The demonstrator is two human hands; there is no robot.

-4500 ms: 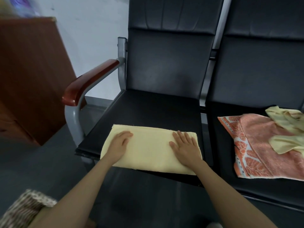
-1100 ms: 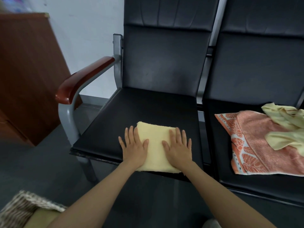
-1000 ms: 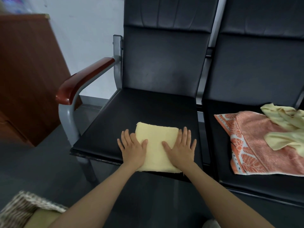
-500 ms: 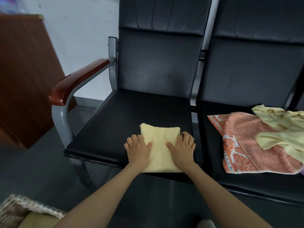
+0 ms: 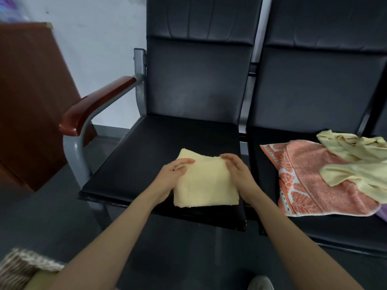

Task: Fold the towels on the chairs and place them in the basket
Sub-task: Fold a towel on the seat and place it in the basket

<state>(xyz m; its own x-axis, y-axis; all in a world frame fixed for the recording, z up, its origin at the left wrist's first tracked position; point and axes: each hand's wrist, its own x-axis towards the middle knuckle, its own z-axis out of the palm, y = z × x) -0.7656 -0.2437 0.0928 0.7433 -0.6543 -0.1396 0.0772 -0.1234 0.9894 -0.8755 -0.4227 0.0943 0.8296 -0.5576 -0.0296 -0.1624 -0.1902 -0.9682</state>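
A folded pale yellow towel (image 5: pixel 206 185) lies near the front edge of the left black chair seat (image 5: pixel 150 155). My left hand (image 5: pixel 170 177) grips its left side and my right hand (image 5: pixel 237 173) grips its right side, fingers curled over the top; the thumbs are hidden. The towel's far edge looks slightly raised. On the right chair seat (image 5: pixel 335 231) an orange patterned towel (image 5: pixel 312 185) lies spread out, with a crumpled pale yellow towel (image 5: pixel 356 164) on top of it. A corner of the woven basket (image 5: pixel 19 266) shows on the floor at the bottom left.
A red-brown armrest (image 5: pixel 94 103) on a grey metal frame stands left of the seat. A brown wooden cabinet (image 5: pixel 29 101) sits further left against the wall. Dark floor lies between chair and basket. A shoe tip (image 5: pixel 259 283) shows at the bottom.
The long yellow towel has been folded into a small square. My hands went from pressing flat on it to curling around its left and right sides.
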